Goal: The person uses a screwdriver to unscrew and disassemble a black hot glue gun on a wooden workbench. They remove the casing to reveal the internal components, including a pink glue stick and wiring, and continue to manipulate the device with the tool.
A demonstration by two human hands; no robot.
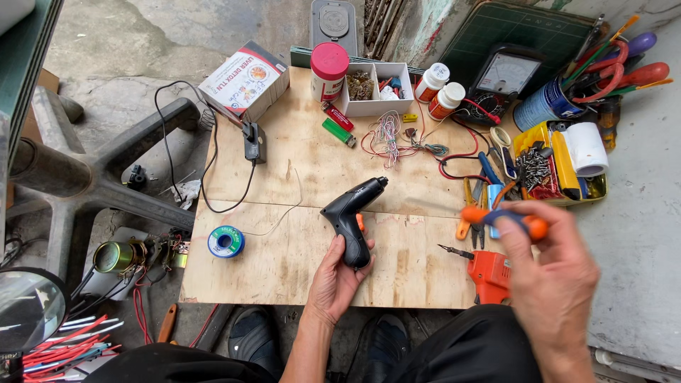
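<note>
My left hand grips the handle of a black glue gun with an orange trigger, its nozzle pointing up and to the right over the plywood board. Out to the right, my right hand holds a tool with an orange and blue handle, blurred by motion, level above the board's right edge. Just below that hand an orange cordless screwdriver lies on the board.
A blue solder spool lies at the left of the board. Behind are a white parts box, a red-lidded jar, two lighters, tangled wires, a multimeter, pliers and a yellow tray of screws. A chair base stands to the left.
</note>
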